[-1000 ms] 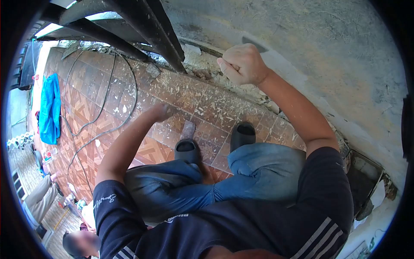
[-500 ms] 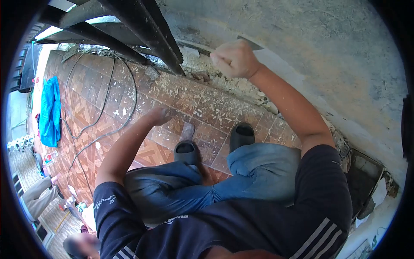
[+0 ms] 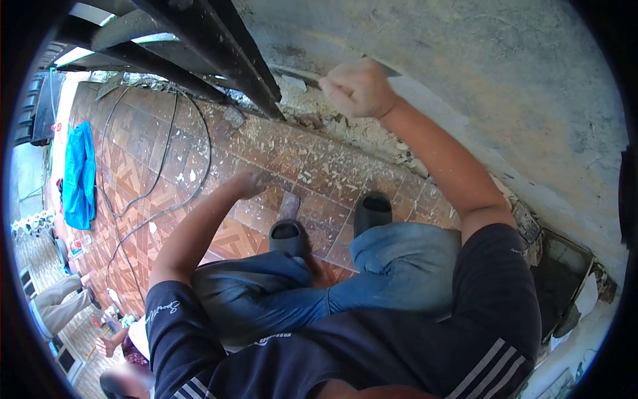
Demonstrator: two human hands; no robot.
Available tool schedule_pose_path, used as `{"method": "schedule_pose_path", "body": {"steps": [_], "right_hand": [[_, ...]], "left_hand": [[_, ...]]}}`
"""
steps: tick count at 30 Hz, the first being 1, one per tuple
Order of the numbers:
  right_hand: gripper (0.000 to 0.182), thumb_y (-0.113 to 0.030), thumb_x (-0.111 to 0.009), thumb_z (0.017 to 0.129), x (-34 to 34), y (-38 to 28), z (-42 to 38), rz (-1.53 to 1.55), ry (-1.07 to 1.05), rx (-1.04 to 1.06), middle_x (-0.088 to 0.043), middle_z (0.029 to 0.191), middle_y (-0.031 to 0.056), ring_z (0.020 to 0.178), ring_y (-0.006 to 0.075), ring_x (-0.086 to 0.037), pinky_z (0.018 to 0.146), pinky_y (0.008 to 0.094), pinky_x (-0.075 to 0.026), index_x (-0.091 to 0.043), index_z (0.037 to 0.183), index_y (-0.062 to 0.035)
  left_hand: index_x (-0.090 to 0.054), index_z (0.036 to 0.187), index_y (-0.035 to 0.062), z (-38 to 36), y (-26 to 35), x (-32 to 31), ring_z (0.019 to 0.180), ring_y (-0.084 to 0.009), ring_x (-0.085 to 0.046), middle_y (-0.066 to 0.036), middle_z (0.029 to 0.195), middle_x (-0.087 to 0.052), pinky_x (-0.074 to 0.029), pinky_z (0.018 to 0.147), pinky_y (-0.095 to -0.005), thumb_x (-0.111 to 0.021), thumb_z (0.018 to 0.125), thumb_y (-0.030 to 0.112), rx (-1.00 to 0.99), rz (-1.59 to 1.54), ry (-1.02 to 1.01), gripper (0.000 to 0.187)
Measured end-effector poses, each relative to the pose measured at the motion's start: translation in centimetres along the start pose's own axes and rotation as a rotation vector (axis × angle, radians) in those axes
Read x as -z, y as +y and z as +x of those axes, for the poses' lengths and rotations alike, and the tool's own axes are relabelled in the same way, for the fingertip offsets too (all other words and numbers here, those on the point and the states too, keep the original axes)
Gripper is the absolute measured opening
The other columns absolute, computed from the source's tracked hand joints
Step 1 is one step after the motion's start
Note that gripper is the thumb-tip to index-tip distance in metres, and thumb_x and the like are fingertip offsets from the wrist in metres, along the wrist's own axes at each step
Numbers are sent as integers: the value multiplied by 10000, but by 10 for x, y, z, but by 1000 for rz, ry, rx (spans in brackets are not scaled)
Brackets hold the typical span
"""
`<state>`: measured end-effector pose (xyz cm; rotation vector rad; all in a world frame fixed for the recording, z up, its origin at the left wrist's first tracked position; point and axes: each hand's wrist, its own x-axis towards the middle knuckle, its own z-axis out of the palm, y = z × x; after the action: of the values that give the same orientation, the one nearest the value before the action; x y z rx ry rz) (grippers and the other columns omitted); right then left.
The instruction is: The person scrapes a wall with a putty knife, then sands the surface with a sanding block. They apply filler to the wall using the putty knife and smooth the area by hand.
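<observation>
My right hand [image 3: 359, 90] is a closed fist raised in front of the rough grey wall [image 3: 505, 73], above its broken lower edge. A flat dark-grey patch [image 3: 384, 67] shows just past the knuckles; I cannot tell whether it belongs to something in the fist. My left hand [image 3: 248, 185] is held out low over the tiled floor [image 3: 199, 206], its fingers blurred and partly hidden. Just beyond it, a greyish block [image 3: 289, 203] lies in front of my left sandal [image 3: 288, 234]. Pale chips and flakes are scattered over the tiles below both hands.
A black metal frame [image 3: 219, 53] slants down at the upper left. Loops of cable [image 3: 210, 146] cross the floor, with a blue cloth [image 3: 80, 176] farther left. Other people appear at the lower left, one with a hand [image 3: 105, 346] raised. Crumbled plaster [image 3: 372, 139] lines the wall's foot.
My right fist has shifted slightly left. My left hand has barely moved. At the lower left, another person's hand has come into view.
</observation>
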<state>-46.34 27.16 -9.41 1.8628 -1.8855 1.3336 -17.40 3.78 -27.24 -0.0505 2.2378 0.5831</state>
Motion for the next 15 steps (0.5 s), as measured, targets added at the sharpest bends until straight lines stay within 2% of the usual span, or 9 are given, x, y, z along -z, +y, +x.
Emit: {"method": "schedule_pose_path", "body": {"steps": [2, 3, 4, 7, 8, 11, 12, 15], "right_hand": [[402, -106, -600, 857, 2, -12, -4, 3, -55, 22, -334, 469, 57, 392, 206, -360, 387, 362, -310, -386, 516, -98], [400, -105, -600, 858, 4, -24, 4, -2, -74, 42, -341, 470, 60, 391, 207, -363, 388, 360, -315, -391, 516, -97], [402, -119, -598, 868, 7, -40, 11, 30, -13, 88, -354, 469, 67, 387, 213, -370, 387, 357, -322, -403, 518, -91], [369, -182, -610, 862, 5, 11, -14, -118, -104, -26, -464, 477, 71, 413, 235, -487, 421, 371, -401, -479, 522, -119], [372, -187, -616, 863, -1, 6, -12, -82, -114, -64, -465, 485, 80, 431, 259, -502, 429, 375, -405, -476, 525, -116], [369, -174, -610, 860, 3, -26, 2, 4, -84, 28, -467, 483, 77, 421, 256, -498, 413, 365, -398, -474, 523, -115], [365, -113, -597, 850, 0, -32, 8, 25, -15, 120, -373, 464, 59, 390, 212, -408, 385, 366, -321, -437, 522, -110], [353, -97, -602, 834, -5, -6, -1, -20, -80, 75, -379, 463, 56, 399, 214, -419, 385, 363, -321, -440, 521, -110]], "left_hand": [[-591, 1287, 65, 4, -8, -14, 1068, -464, -613, -285, 1116, -656, -487, 947, -508, -582, 932, 443, -7, 57, 19, 519], [-592, 1282, 61, 4, -3, -2, 1070, -464, -612, -287, 1122, -654, -487, 948, -508, -582, 931, 446, -10, 26, 31, 521], [-592, 1277, 57, 0, 3, 5, 1072, -464, -612, -288, 1128, -652, -487, 948, -508, -582, 931, 449, -7, -12, 32, 523], [-600, 1258, 52, -6, -1, -8, 1084, -453, -612, -283, 1153, -648, -487, 951, -503, -586, 925, 451, 21, 8, -21, 520], [-603, 1251, 52, -3, -6, -10, 1082, -450, -614, -280, 1149, -650, -487, 948, -503, -586, 925, 449, 17, 29, -6, 514], [-612, 1232, 51, 2, -9, -7, 1080, -442, -622, -276, 1129, -659, -488, 953, -495, -581, 927, 445, 37, 32, 41, 500], [-612, 1232, 53, 3, -12, -9, 1086, -442, -620, -277, 1136, -656, -487, 957, -493, -578, 928, 446, 51, 33, 41, 498], [-606, 1241, 25, -8, -12, -16, 1104, -442, -611, -275, 1163, -649, -482, 964, -498, -575, 917, 424, 55, -5, -24, 514]]}}
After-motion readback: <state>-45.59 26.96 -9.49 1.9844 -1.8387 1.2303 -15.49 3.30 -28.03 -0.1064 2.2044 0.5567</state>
